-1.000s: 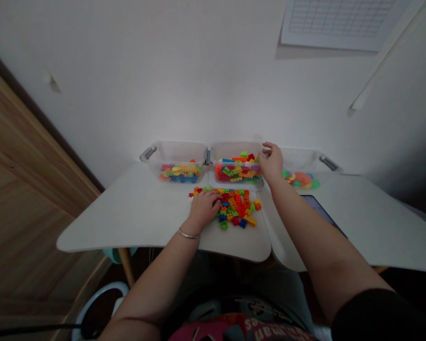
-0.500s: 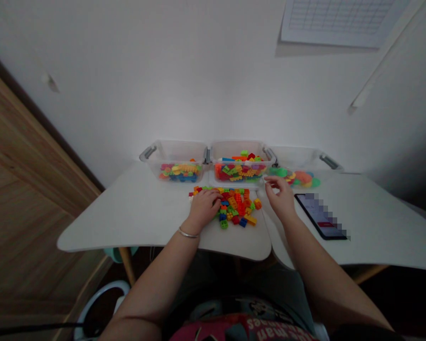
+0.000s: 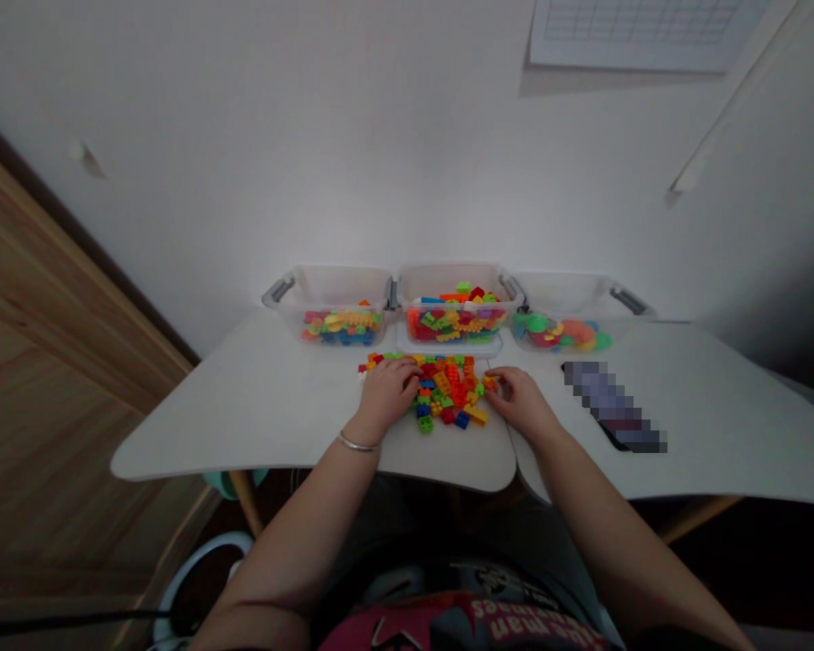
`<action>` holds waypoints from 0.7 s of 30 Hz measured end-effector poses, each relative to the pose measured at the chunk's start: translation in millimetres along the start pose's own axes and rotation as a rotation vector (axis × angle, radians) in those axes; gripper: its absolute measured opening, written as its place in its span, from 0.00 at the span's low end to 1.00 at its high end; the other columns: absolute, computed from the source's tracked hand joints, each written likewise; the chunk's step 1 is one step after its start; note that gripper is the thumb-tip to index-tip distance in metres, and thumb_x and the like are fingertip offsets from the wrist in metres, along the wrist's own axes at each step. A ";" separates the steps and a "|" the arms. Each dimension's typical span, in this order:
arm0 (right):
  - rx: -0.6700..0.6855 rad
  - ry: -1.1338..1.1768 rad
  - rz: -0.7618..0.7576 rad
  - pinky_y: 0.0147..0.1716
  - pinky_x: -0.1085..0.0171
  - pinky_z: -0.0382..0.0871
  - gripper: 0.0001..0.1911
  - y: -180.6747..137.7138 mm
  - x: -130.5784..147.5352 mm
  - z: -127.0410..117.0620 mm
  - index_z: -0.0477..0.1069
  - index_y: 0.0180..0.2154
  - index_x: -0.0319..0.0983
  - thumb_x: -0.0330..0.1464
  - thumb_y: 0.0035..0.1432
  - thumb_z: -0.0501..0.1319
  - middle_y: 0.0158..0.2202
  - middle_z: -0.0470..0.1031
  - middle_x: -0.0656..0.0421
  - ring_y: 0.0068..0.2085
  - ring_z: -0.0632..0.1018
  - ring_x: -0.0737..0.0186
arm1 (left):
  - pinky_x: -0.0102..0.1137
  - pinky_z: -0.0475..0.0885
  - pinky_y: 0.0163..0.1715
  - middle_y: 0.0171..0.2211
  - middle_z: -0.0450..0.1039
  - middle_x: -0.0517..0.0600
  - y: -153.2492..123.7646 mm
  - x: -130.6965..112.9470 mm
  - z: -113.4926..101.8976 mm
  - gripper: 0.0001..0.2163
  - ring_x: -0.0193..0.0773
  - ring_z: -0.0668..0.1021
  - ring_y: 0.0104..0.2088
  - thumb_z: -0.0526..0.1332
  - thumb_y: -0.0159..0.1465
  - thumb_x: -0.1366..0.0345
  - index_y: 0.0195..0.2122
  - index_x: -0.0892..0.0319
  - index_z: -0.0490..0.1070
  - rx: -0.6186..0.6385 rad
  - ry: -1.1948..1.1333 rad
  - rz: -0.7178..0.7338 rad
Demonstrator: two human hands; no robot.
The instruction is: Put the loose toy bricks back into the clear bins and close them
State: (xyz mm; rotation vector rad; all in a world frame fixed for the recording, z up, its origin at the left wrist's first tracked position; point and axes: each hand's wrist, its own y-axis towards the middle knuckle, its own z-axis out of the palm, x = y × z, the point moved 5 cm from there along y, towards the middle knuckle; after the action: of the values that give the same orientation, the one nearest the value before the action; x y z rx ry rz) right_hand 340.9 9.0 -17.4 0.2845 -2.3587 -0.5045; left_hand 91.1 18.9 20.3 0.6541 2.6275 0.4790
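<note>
A pile of small plastic building bricks (image 3: pixel 442 383) in red, orange, yellow, green and blue lies on the white table. My left hand (image 3: pixel 386 395), with a silver bangle at the wrist, rests over the pile's left side. Its fingers are loosely bent and apart, with no brick seen in them; the bricks beneath are hidden. On the pile's right edge, my right hand (image 3: pixel 521 400) has its thumb and forefinger closed around an orange brick (image 3: pixel 491 383), which still sits at table level.
Behind the pile stand a left clear bin (image 3: pixel 339 294), a middle clear bin (image 3: pixel 456 276) and a right clear bin (image 3: pixel 563 294), all holding colourful plastic pieces. A phone (image 3: pixel 610 407) lies on the table (image 3: pixel 244 407) to the right. A seam splits the tabletop beside my right hand.
My right hand has come from beside the right bin toward me and left, down to the orange brick at the pile's edge. My left hand stays over the pile.
</note>
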 end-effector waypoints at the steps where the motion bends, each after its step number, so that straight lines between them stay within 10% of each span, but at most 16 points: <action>1: 0.002 -0.026 -0.004 0.44 0.52 0.70 0.15 -0.9 0.3 0.3 0.75 0.42 0.40 0.35 0.51 0.61 0.41 0.77 0.52 0.40 0.75 0.54 | 0.42 0.71 0.54 0.48 0.78 0.52 0.0 0.2 0.4 0.12 0.44 0.77 0.49 0.55 0.65 0.68 0.42 0.57 0.78 -0.002 -0.002 0.001; 21: -0.148 0.217 0.137 0.38 0.55 0.72 0.15 -2.2 18.5 -4.9 0.71 0.40 0.41 0.39 0.50 0.59 0.40 0.77 0.53 0.36 0.75 0.56 | 0.45 0.66 0.58 0.50 0.76 0.52 -1.3 -7.4 -4.1 0.12 0.45 0.72 0.53 0.57 0.64 0.70 0.47 0.56 0.75 -0.154 -0.064 0.102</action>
State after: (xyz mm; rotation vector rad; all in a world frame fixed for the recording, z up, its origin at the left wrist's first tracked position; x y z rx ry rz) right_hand 330.8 -0.6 -4.0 0.1027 -2.1009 -0.5503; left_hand 94.8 13.1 25.4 0.7432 2.4760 0.6721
